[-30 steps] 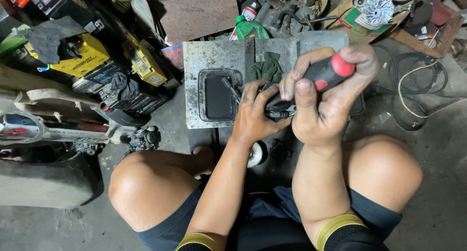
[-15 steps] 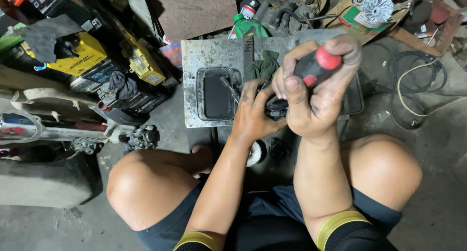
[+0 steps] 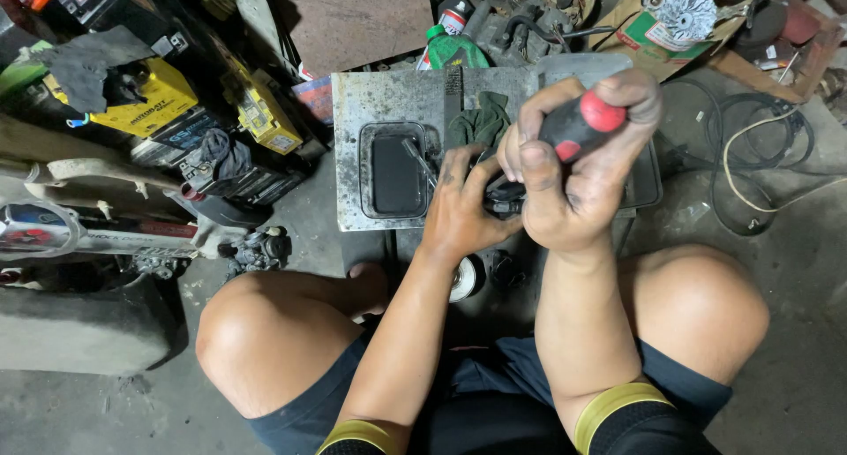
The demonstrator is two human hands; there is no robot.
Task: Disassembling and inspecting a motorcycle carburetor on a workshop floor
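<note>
Clenching a red-capped black screwdriver handle (image 3: pixel 578 124) upright, the right hand (image 3: pixel 573 172) works beside the left hand (image 3: pixel 463 212), whose grip pins a small dark part (image 3: pixel 501 196) on the grey metal tray (image 3: pixel 388 93).

Screwdriver handle (image 3: pixel 578 124): black with a red end cap. Metal tray (image 3: pixel 388 102): grey, stained, with a black recessed pan (image 3: pixel 396 172) at its left edge and a dark green rag (image 3: pixel 481 124) near its middle. Batteries (image 3: pixel 146 102) on the floor: yellow and black; shorts cuffs (image 3: pixel 618 406): yellow on navy.
</note>
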